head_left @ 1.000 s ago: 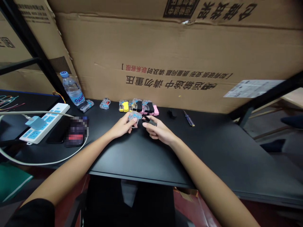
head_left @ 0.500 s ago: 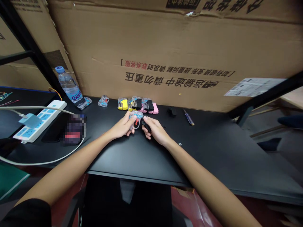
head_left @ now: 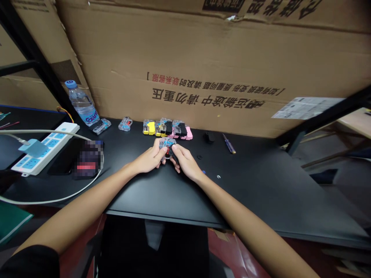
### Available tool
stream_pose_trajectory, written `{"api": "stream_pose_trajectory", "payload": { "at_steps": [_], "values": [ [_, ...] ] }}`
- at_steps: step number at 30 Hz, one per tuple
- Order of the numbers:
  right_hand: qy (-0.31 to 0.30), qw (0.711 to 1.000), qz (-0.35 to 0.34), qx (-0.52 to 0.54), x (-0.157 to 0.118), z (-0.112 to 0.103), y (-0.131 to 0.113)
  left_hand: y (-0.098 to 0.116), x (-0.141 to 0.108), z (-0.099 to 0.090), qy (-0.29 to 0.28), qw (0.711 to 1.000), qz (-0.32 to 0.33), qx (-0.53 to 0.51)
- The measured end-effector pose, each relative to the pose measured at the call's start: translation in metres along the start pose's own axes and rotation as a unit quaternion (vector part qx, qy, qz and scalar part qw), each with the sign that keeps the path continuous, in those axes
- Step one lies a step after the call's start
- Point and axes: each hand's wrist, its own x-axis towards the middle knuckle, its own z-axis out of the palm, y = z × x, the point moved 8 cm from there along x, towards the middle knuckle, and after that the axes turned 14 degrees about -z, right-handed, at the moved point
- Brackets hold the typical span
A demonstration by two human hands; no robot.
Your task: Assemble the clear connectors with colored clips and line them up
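Observation:
In the head view, my left hand is closed on a clear plastic casing with blue and red parts inside. My right hand pinches a black plastic piece against the casing's right side; whether the two are joined I cannot tell. My fingers cover the lower parts of both. Just behind the hands, several similar clear casings with yellow, black and pink parts stand in a row. A small black ring lies right of my right hand, and a tiny blue piece shows beside the wrist.
A screwdriver, a black block and a small white piece lie to the right. Leftward are more clear casings, a water bottle, a power strip and a white cable. Cardboard walls the back.
My right hand has moved slightly left, bringing the black piece from beside the clear casing up against it. The black ring and the tiny blue piece now show more fully.

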Motion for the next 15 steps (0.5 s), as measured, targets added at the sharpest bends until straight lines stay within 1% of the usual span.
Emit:
{"api": "stream_pose_trajectory", "payload": {
  "at_steps": [4, 9, 11, 13, 15],
  "values": [
    [0.000, 1.000, 0.004, 0.006, -0.0005, 0.0007, 0.0014, -0.0004, 0.0008, 0.0013, -0.002, 1.000, -0.001, 0.007],
    [0.007, 1.000, 0.001, -0.002, -0.0005, -0.0008, 0.0022, 0.0059, -0.0030, -0.0013, 0.025, 0.996, -0.005, 0.087],
    [0.006, 1.000, 0.001, 0.001, -0.0004, -0.0007, 0.0028, 0.0075, -0.0043, -0.0018, 0.035, 0.994, -0.007, 0.104],
    [0.003, 1.000, 0.000, 0.006, -0.0001, -0.0005, 0.0030, 0.0064, -0.0037, -0.0004, 0.028, 0.996, -0.009, 0.087],
    [0.000, 1.000, -0.005, 0.010, 0.0006, -0.0004, 0.0025, 0.0042, -0.0018, 0.0020, 0.007, 0.999, -0.008, 0.040]
  ]
}}
